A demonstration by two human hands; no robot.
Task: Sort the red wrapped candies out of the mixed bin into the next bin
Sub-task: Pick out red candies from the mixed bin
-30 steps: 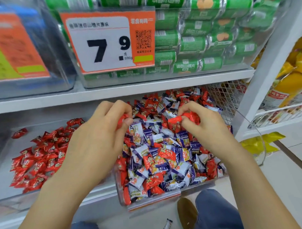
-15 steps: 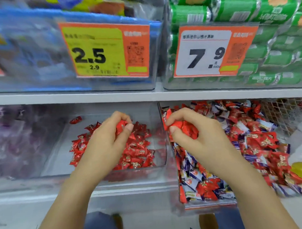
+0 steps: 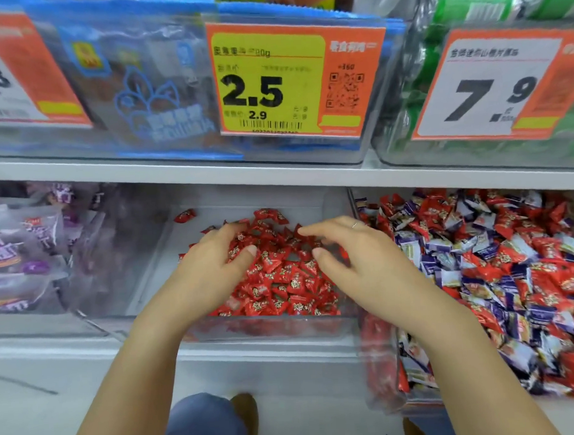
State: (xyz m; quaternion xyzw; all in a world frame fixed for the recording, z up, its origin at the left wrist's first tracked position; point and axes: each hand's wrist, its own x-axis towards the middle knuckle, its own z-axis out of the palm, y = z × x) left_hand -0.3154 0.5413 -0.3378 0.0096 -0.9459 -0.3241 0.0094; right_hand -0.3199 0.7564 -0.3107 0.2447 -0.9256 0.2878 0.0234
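Observation:
A clear plastic bin [image 3: 273, 326] in the middle of the lower shelf holds a pile of red wrapped candies [image 3: 283, 276]. To its right a second clear bin [image 3: 382, 370] is heaped with mixed red and purple-white candies [image 3: 495, 262]. Both hands hover over the red pile. My left hand [image 3: 212, 268] has its fingers spread, fingertips touching the candies. My right hand [image 3: 355, 257] is spread too, with nothing visibly held. One stray red candy [image 3: 184, 215] lies at the back of the middle bin.
A bin of purple snack bags [image 3: 23, 252] stands at the left. The shelf above carries blue packets [image 3: 138, 102], green packs [image 3: 486, 8] and price tags reading 2.5 [image 3: 294, 83] and 7.9 [image 3: 492, 89]. My knee and shoe [image 3: 214, 421] show below on the floor.
Both hands moved left from the mixed bin to over the red bin. They held red candies before; now the fingers are spread and the candies lie in the pile.

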